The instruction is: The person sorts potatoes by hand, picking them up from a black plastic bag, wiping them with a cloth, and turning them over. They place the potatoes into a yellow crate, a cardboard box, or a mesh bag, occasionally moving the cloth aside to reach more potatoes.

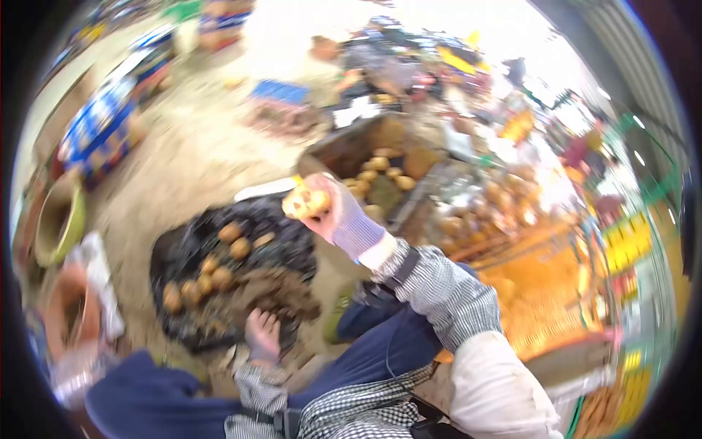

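Observation:
My right hand (333,208), in a purple-grey fingerless glove, is raised in mid-view and closed around a pale yellowish round lump (301,202) with darker spots. Motion blur hides its exact kind. My left hand (263,333) rests at the edge of a mound of dark brown soil-like material (281,293), fingers apart and no object visible in them. The mound lies on a black plastic sheet (179,252). Several round tan lumps (212,274) sit on that sheet beyond my left hand. A dark rectangular tub (344,150) behind my right hand holds more tan lumps (376,164).
Clear plastic covers many tan lumps (504,197) at the right, near an orange surface (541,293). Blue-and-white striped bags (99,139), a yellow-green pot (62,216) and a terracotta pot (73,307) stand at the left. A yellow crate (629,241) is at far right.

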A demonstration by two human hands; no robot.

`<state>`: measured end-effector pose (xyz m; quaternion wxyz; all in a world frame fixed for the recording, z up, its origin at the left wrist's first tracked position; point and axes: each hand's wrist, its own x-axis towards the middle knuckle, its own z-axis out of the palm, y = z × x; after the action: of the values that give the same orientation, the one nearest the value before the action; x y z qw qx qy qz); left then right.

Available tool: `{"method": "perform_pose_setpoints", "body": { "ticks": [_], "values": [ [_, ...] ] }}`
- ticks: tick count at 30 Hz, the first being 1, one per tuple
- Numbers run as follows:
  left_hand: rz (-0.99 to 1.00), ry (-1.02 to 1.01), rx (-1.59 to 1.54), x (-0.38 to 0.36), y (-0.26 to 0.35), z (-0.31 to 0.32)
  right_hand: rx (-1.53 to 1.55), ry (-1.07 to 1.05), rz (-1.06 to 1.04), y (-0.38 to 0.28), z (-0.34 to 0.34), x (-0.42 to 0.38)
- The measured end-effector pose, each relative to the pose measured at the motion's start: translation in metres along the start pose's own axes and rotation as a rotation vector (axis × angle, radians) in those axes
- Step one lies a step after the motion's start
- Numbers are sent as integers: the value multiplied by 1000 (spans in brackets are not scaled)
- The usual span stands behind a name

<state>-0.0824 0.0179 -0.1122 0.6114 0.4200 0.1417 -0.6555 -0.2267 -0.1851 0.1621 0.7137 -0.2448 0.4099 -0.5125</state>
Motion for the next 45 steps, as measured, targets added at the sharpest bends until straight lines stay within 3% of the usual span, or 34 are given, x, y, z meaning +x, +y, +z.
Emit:
{"method": "perform_pose_setpoints", "body": {
  "ticks": [2,3,9,10,11,12,14,16,17,19,20,21,23,24,25,27,29,31,33,37,39,41,44,45],
  "values": [
    [-39,-7,40,7,-1,-8,-76,-4,-179,-77,-41,21],
    [-16,51,78,4,-2,-3,-124,22,-361,-123,-60,22],
    [-41,-59,135,11,1,-12,-625,364,-1634,-432,-180,-15],
    [-50,-32,151,11,1,-12,-874,1129,-1990,-471,-191,-31],
    [-43,-38,154,10,1,-9,-1027,1521,-2109,-481,-192,-40],
    [-58,31,156,10,3,-7,-1065,2020,-2158,-491,-192,-50],
    [-72,113,142,18,1,-9,-975,2151,-998,-475,-184,-71],
    [-71,95,160,18,3,-13,-1315,1779,-872,-448,-183,-60],
    [-66,76,161,18,3,-12,-1427,1729,-1203,-437,-217,-15],
    [-73,27,196,22,2,-20,-1706,1389,-1386,-375,-210,25],
    [-76,-3,184,17,3,-21,-1796,1308,-1149,-338,-195,47],
    [-93,-9,171,8,6,-13,-1808,1240,-1129,-307,-188,62],
    [-61,-51,132,-10,9,-3,-1594,541,-987,-218,-151,106],
    [-14,-130,185,-20,11,3,-1678,287,-979,-176,-133,118],
    [-37,-7,127,-24,13,17,-1661,9,-841,-134,-113,128],
    [-13,46,171,-30,12,27,-1851,-415,-741,-54,-67,127],
    [22,42,150,-21,6,20,-2098,-744,-477,24,-14,116],
    [37,-21,54,-8,2,12,-1999,-1035,-557,105,19,109],
    [22,129,47,-15,9,23,-1979,-1251,-339,176,60,101],
    [82,161,78,0,3,16,-1932,-1274,-506,304,109,82],
    [106,212,26,-8,8,25,-1999,-1366,-635,360,130,85],
    [132,94,-46,26,-21,10,-1962,-1442,-717,407,143,92],
    [177,-14,-182,52,-50,7,-2137,-1601,-1180,460,159,102],
    [162,-42,-190,62,-60,5,-2126,-1645,-1178,472,163,102]
  ]
}}
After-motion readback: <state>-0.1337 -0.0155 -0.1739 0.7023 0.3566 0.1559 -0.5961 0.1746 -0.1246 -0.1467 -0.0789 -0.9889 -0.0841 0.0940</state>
